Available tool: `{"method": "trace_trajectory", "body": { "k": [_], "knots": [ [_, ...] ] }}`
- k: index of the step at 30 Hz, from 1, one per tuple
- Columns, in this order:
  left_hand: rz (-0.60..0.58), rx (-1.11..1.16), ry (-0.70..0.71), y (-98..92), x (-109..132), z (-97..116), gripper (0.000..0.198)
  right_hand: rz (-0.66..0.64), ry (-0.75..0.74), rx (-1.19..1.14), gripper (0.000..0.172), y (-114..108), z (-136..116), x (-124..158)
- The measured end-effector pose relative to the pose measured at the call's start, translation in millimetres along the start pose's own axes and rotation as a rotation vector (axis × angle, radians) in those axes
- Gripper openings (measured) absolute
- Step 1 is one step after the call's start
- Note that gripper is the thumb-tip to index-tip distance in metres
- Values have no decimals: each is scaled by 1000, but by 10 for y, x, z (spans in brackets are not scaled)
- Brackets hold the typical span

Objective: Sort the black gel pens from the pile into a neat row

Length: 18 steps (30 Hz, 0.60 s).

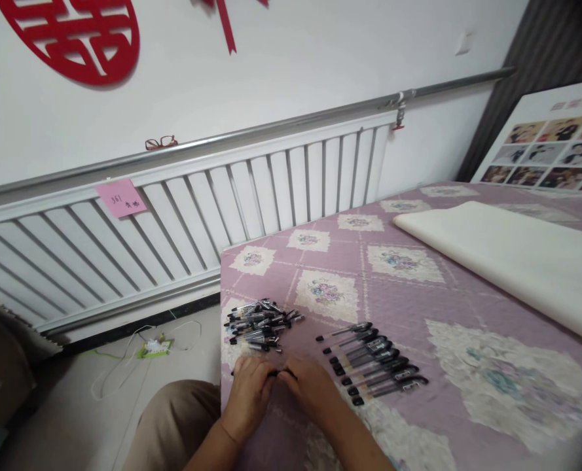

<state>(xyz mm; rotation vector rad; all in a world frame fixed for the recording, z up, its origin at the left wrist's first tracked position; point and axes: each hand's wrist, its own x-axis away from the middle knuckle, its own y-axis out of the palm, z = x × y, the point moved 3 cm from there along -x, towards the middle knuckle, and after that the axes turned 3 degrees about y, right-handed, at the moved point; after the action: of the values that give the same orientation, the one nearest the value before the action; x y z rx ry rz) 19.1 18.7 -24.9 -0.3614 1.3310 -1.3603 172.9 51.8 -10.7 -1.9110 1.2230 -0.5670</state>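
My left hand (250,389) and my right hand (308,386) meet at the near left part of the table, fingers closed and pinching. Between them runs a black pen (273,373), mostly covered by my fingers, so I cannot tell whether its cap is on. Just beyond my left hand lies a loose pile of pens and pen parts (258,324), clear with black ends. To the right of my right hand, several capped black pens (374,360) lie side by side in a slanting row.
A purple flowered cloth (349,294) covers the table. A folded cream sheet (507,255) lies at the right, and a photo board (550,144) leans behind. A white radiator (251,190) stands along the wall. On the floor at left are a power strip (156,348) and cables.
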Motion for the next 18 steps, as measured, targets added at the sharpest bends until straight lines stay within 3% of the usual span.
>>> {"method": "trace_trajectory", "body": {
  "k": [6,9,14,18],
  "knots": [
    [-26,18,-19,14,-4,-21,22,73,-5,-120,17,-2,35,22],
    [-27,19,-14,13,-5,-15,23,54,-5,-82,11,9,28,13],
    [-23,9,-12,6,-7,-6,21,5,5,-16,19,-7,5,9],
    [-10,11,-11,0,-7,-5,22,41,-16,-82,14,-17,-3,16]
  ]
}}
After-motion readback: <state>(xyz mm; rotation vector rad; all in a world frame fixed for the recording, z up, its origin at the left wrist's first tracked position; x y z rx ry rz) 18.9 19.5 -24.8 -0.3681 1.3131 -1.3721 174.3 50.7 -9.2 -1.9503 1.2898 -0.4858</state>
